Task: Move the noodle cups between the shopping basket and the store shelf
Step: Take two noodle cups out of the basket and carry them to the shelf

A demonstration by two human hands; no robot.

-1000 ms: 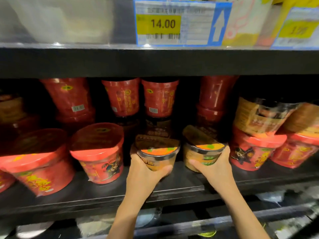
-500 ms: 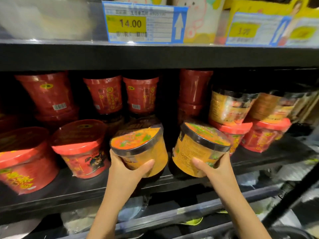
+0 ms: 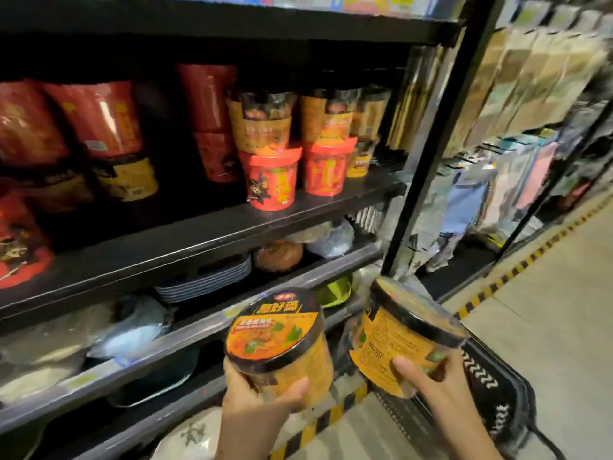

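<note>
Orange cups [image 3: 282,346] [image 3: 403,336] | left hand [image 3: 255,398], right hand [image 3: 431,376] grips closed round them | basket [image 3: 497,390] probably below

two orange noodle cups [image 3: 282,346] with black rims, red cups [image 3: 271,180] on black shelf [image 3: 185,240], black-and-yellow striped floor tape [image 3: 517,270].

Black store shelf [image 3: 212,232] carries red noodle cups [image 3: 272,179], tan cups stacked on them; basket [image 3: 497,393] sits on floor [image 3: 547,310].
</note>
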